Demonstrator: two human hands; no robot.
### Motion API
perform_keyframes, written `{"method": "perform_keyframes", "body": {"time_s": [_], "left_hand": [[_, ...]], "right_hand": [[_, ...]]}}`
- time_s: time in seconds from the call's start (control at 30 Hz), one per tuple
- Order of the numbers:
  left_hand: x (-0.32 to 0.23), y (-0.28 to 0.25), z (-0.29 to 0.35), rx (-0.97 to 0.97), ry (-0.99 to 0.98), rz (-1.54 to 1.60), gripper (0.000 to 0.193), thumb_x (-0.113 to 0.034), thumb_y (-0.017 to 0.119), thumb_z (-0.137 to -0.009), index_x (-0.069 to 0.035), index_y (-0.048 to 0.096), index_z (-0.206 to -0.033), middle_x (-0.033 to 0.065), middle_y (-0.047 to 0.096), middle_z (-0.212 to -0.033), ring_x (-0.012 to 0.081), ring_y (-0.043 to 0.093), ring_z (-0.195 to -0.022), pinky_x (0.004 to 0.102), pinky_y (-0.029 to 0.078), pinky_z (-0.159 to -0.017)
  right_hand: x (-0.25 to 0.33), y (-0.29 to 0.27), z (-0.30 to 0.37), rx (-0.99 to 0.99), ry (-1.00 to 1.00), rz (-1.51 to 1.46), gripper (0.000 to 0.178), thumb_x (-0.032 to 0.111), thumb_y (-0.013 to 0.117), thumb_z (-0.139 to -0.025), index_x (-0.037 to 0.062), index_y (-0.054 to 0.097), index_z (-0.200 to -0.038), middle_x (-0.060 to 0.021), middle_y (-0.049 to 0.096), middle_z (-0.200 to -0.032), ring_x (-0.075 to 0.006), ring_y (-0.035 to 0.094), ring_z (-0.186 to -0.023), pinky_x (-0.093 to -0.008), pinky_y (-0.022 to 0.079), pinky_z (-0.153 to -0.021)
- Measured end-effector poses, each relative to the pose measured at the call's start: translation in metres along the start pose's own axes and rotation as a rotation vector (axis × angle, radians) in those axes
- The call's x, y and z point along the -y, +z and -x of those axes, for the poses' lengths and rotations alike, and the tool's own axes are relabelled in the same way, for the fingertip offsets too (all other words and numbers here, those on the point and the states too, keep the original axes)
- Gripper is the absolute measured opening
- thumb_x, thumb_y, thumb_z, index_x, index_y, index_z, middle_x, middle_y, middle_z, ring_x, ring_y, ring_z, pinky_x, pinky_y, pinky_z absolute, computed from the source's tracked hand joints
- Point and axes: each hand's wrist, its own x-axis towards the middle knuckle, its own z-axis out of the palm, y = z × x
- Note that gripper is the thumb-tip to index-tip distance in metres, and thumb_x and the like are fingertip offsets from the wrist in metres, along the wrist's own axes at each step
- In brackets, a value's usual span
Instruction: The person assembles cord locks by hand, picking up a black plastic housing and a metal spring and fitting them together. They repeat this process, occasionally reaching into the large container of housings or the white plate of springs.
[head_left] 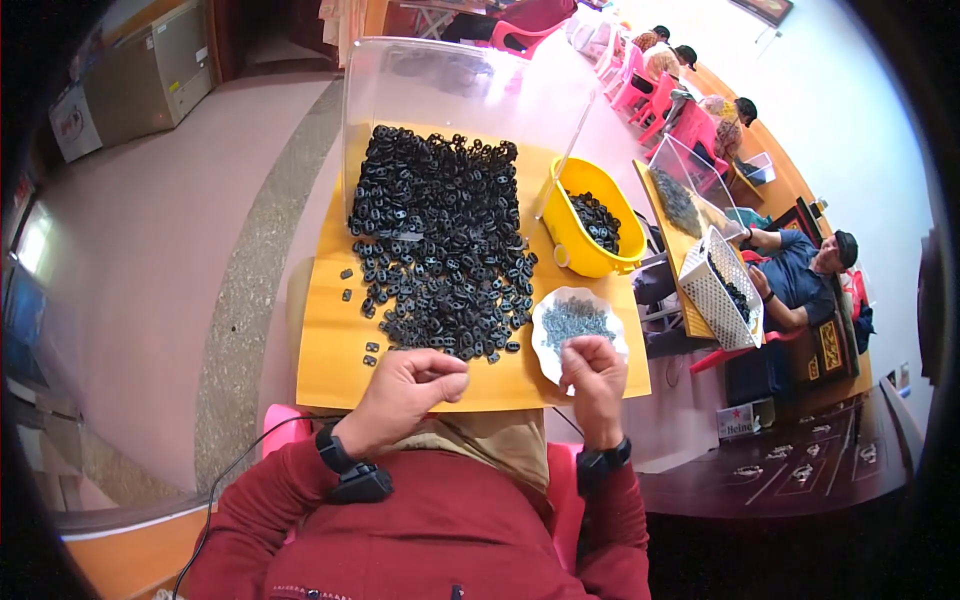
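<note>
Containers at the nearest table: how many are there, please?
3: a clear-walled box around many black pieces, a yellow tub to its right, and a white dish nearer the wearer, partly covered by the right hand.

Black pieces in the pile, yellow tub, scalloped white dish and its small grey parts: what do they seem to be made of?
Black pieces: probably moulded plastic, given their slight sheen and repeated shape.
Yellow tub: likely smooth plastic; even colour, rounded rim.
White dish: smooth; plastic or ceramic, I can't tell.
Small grey parts: possibly metal, from their silvery look; too small to be sure.
</note>
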Motion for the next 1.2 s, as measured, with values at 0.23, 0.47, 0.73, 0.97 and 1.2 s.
{"method": "perform_keyframes", "body": {"time_s": [0.23,0.47,0.73,0.97,1.2], "left_hand": [[0.002,0.011,-0.002,0.183,-0.104,0.076,0.018,-0.015,0.063,-0.092,0.0,0.066,-0.101,0.0032,0.067,-0.086,0.0076,0.063,-0.076,0.0219,0.053,-0.07],[0.006,0.004,0.001,0.159,-0.107,0.147,0.016,-0.02,0.063,-0.092,-0.004,0.065,-0.096,0.0018,0.067,-0.082,0.0067,0.063,-0.071,0.0192,0.05,-0.062],[0.009,0.003,0.001,0.157,-0.047,0.141,0.014,-0.016,0.063,-0.092,-0.002,0.064,-0.095,0.0019,0.065,-0.083,0.0081,0.062,-0.075,0.0222,0.051,-0.066],[0.011,0.003,0.0,0.149,-0.017,0.062,0.015,-0.014,0.061,-0.093,0.001,0.063,-0.094,0.0021,0.064,-0.084,0.0081,0.061,-0.076,0.0224,0.051,-0.071],[0.012,0.001,0.001,0.153,0.003,0.032,0.014,-0.012,0.06,-0.093,0.001,0.064,-0.094,0.0033,0.066,-0.084,0.0095,0.062,-0.077,0.0253,0.052,-0.072]], "right_hand": [[0.014,0.077,0.036,0.201,-0.109,-0.009,0.009,0.001,0.062,-0.089,0.0005,0.058,-0.097,0.0006,0.06,-0.082,-0.0037,0.054,-0.066,-0.0176,0.044,-0.056],[0.008,0.084,0.043,0.238,-0.063,-0.069,0.009,0.002,0.063,-0.089,0.0014,0.058,-0.097,0.0008,0.06,-0.084,-0.0029,0.054,-0.067,-0.0173,0.044,-0.056],[0.003,0.079,0.041,0.312,0.019,0.003,0.013,0.007,0.062,-0.091,-0.0024,0.063,-0.099,-0.0044,0.062,-0.089,-0.0076,0.058,-0.067,-0.02,0.049,-0.058],[-0.001,0.078,0.041,0.318,-0.051,0.094,0.011,0.007,0.06,-0.092,-0.0033,0.063,-0.094,-0.005,0.062,-0.084,-0.0081,0.059,-0.069,-0.0206,0.049,-0.06],[-0.007,0.077,0.04,0.351,-0.06,0.186,0.01,0.007,0.056,-0.094,-0.0016,0.061,-0.095,-0.0028,0.061,-0.08,-0.0079,0.059,-0.071,-0.0206,0.048,-0.062]]}}
